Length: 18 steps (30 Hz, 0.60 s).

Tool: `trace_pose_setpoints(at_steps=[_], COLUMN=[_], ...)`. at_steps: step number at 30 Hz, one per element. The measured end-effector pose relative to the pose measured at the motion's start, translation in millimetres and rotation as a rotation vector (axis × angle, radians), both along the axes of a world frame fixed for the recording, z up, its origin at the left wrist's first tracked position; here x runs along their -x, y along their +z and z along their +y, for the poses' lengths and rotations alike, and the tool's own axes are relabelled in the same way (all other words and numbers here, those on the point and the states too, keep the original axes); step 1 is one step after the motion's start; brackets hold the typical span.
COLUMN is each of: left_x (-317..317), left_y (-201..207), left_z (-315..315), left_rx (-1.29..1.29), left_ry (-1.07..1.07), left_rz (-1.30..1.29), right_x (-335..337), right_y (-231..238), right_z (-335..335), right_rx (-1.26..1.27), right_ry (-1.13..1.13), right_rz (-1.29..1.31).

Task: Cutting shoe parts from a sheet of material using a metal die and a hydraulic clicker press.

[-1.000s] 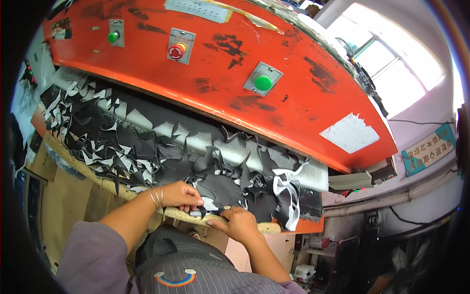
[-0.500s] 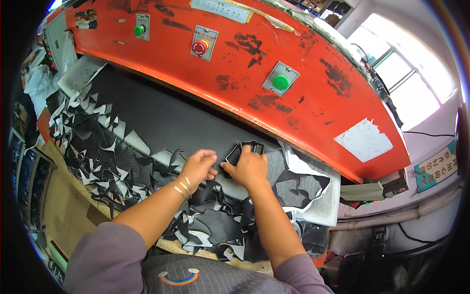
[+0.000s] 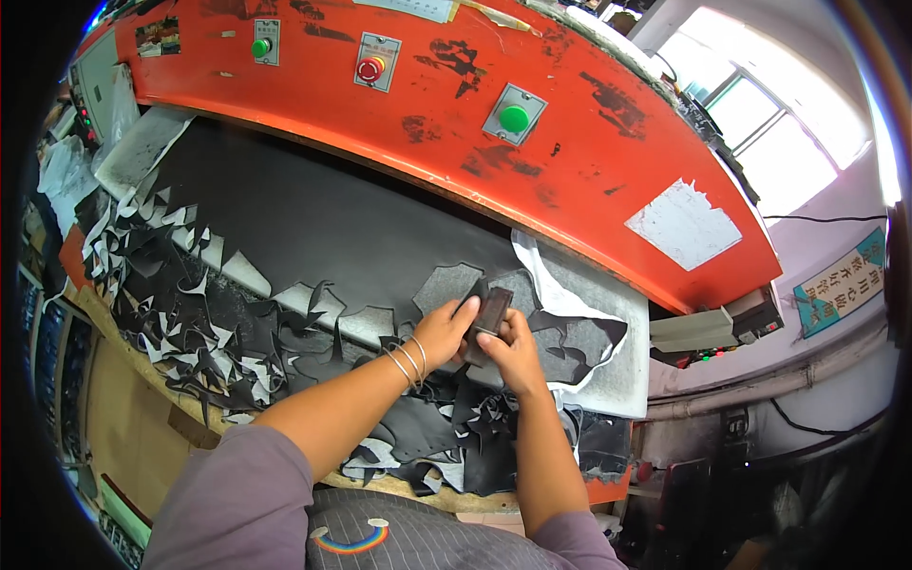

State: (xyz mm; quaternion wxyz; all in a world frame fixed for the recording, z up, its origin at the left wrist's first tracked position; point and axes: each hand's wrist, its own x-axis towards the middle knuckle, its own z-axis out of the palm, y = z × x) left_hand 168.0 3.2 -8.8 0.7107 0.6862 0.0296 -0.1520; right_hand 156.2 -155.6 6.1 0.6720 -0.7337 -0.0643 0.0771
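A dark metal cutting die [image 3: 493, 312] is lifted and tilted on its side over the cutting board. My right hand [image 3: 516, 353] is closed round its right side, fingers behind and thumb at the lower end. My left hand [image 3: 445, 332] is closed on its left edge, with the thumb near the top; its other fingers are partly hidden. Behind the die, a black sheet of material [image 3: 323, 209] covers the board. Beside the hands, a grey angular gap [image 3: 442, 285] with a jagged outline shows in that sheet. What is inside the die cannot be seen.
An orange press beam [image 3: 418, 123] with two green buttons and a red stop button [image 3: 370, 68] spans the far side. Black and white offcuts [image 3: 180, 313] pile along the near edge. The pale board [image 3: 617, 366] shows at right, beside a curled white-backed scrap [image 3: 556, 294].
The die has been raised off the sheet and tipped up, uncovering the grey gap. My left hand has moved right and taken hold of the die. The view has shifted slightly.
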Motion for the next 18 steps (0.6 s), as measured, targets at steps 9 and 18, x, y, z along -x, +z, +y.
trace_pose_setpoints(at_steps=[9,18], left_x=[76.5,36.0], left_y=[-13.1,-4.2], left_z=[119.2,250.6], left_rx=[-0.236,-1.045], left_ry=[-0.711,-0.27], left_rz=[0.132,-0.683], right_x=[-2.3,-50.8], right_y=[54.4,39.5], right_z=[72.8,242.2], right_rx=[0.338,1.102], right_ry=[-0.052,0.045], right_rz=[-0.021,-0.049])
